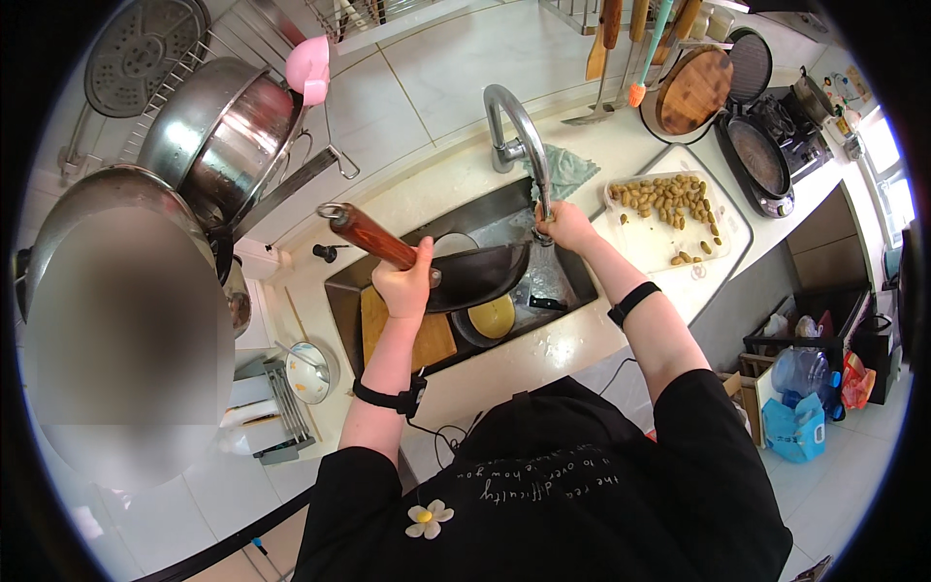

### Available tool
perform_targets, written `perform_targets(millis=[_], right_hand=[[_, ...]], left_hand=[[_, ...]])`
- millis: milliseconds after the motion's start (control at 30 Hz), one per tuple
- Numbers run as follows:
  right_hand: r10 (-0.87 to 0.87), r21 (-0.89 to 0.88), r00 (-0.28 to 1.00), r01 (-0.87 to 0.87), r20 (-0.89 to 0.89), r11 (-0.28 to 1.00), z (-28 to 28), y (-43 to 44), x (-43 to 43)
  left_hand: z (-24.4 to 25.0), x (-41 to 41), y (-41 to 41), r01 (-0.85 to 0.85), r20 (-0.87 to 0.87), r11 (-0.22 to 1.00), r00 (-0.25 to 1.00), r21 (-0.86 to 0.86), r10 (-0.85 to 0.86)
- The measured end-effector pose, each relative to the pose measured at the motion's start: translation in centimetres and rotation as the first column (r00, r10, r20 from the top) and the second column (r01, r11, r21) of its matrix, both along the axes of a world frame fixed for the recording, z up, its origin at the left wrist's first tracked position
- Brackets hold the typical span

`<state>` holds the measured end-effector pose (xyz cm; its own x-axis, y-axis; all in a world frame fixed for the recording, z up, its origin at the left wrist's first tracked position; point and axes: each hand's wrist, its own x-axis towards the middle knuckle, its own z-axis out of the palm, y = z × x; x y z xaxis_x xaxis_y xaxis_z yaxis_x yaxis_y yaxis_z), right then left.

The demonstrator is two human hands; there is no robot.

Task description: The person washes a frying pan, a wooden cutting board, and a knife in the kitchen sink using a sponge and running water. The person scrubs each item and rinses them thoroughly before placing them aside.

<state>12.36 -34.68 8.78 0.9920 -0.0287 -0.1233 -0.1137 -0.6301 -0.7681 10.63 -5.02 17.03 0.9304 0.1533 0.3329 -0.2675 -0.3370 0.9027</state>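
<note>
My left hand [402, 285] grips the reddish wooden handle [374, 236] of a dark wok [480, 276]. The wok is tilted over the sink [582, 280], its open side turned away from me. At the end of the curved metal faucet [527, 131], my right hand [569, 227] closes around the spout, just right of the wok. Beneath the wok lie a wooden cutting board [404, 335], a yellow bowl [492, 317] and a black-handled utensil [548, 303]. A pale round dish [452, 243] is partly hidden behind the wok.
A clear tray of peanuts [673, 211] sits on the right counter. Behind the faucet lies a green cloth [567, 171]. Steel pots [218, 138] hang at the upper left, and a patterned bowl [307, 372] stands left of the sink. A black pan [756, 156] is at far right.
</note>
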Motion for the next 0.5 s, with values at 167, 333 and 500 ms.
perform_targets(millis=[167, 333, 500], right_hand=[[-0.055, -0.004, 0.998, 0.055, 0.019, 0.998, 0.3, 0.9, -0.3], [-0.086, 0.028, 0.996, 0.085, 0.019, 0.996, -0.8, 0.3, -0.1], [-0.102, 0.014, 0.989, 0.101, 0.111, 0.995, -0.9, 0.6, -0.3]], left_hand=[[0.1, 0.4, 1.4, -0.219, -0.277, 0.931, 0.951, -0.293, 0.137], [1.3, 0.5, 0.3, -0.372, -0.384, 0.825, 0.9, -0.426, 0.208], [0.6, 1.0, -0.7, -0.438, -0.419, 0.673, 0.885, -0.596, 0.205]])
